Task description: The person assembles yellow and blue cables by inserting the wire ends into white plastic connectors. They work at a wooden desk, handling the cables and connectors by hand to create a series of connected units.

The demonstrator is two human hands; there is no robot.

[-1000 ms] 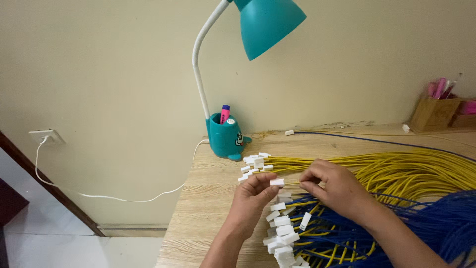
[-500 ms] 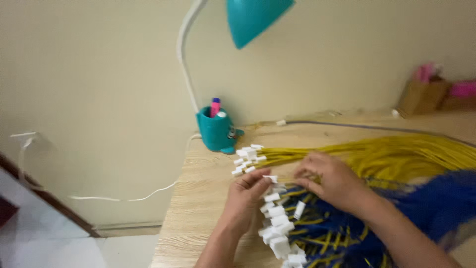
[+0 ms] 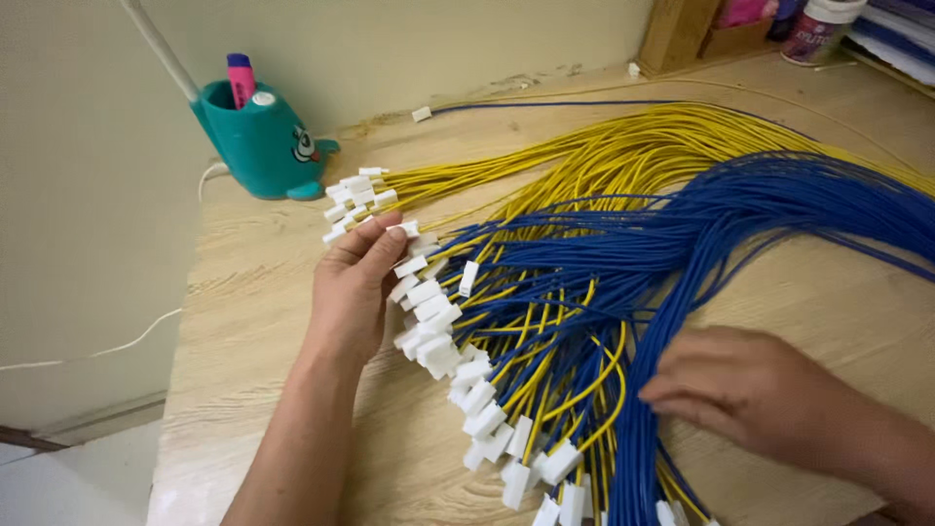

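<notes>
Item: blue and yellow wires (image 3: 623, 292) with white connectors (image 3: 429, 321), fanned across the tabletop (image 3: 263, 292).
Left hand (image 3: 355, 287): one connector pinched at the fingertips.
Right hand (image 3: 750, 390): laid flat on the blue strands, fingers loose, nothing pinched.
Risk: crossed strands could tangle if the pinched lead is pulled sideways.

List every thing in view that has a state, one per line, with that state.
left hand: fingertips pinching a white connector
right hand: flat on the blue wires
yellow wires: bundled, fanned across the table
teal lamp base: upright, pink marker standing inside
</notes>
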